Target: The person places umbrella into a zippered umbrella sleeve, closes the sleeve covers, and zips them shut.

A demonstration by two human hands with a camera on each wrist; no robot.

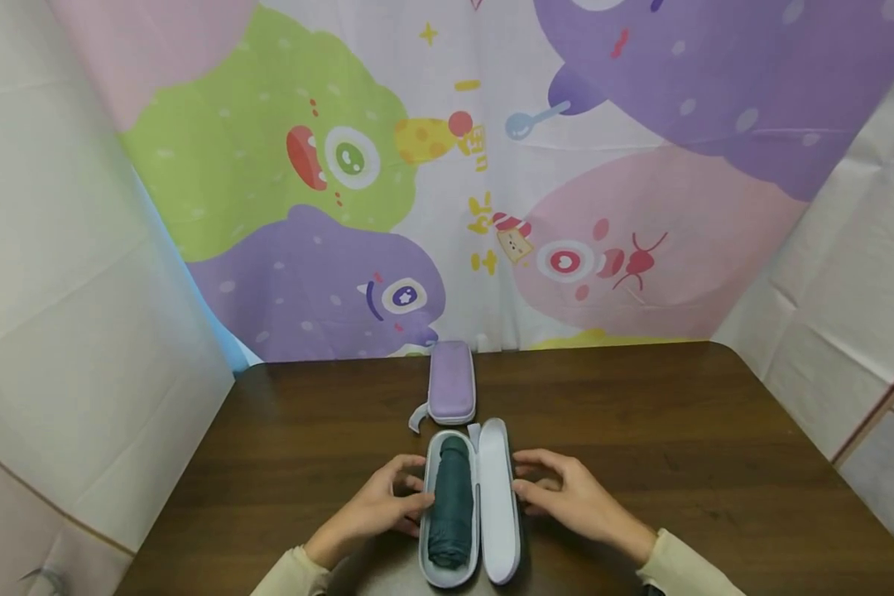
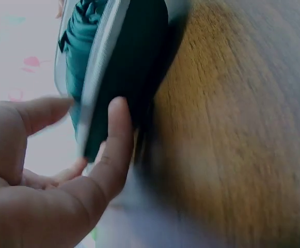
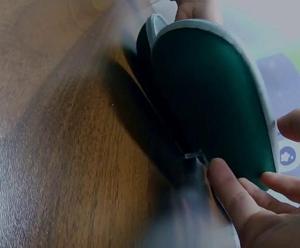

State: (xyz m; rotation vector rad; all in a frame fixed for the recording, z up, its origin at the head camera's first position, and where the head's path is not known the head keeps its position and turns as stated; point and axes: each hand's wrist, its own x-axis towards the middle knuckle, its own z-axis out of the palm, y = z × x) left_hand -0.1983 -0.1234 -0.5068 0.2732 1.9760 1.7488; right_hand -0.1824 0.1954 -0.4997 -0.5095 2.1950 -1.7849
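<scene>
An open zip case (image 1: 423, 550) stands on the table with its long axis pointing away from me. Its shell is dark green outside (image 3: 206, 93), with pale grey lining and trim. In its left half lies a rolled dark green fabric bundle (image 1: 451, 509), which looks like a folded compact umbrella. My left hand (image 1: 376, 501) holds the left half, thumb at the rim and fingers against the outer side. On the other side, my right hand (image 1: 577, 501) pinches the edge of the lid (image 1: 497, 505), thumb at the rim and fingertips on the green outside.
Just beyond the open case lies a closed purple zip case (image 1: 452, 381) with a pale strap. The brown wooden table (image 1: 641, 414) spreads out on both sides. Behind it hangs a cartoon-printed curtain (image 1: 477, 314), with pale sheets at left and right.
</scene>
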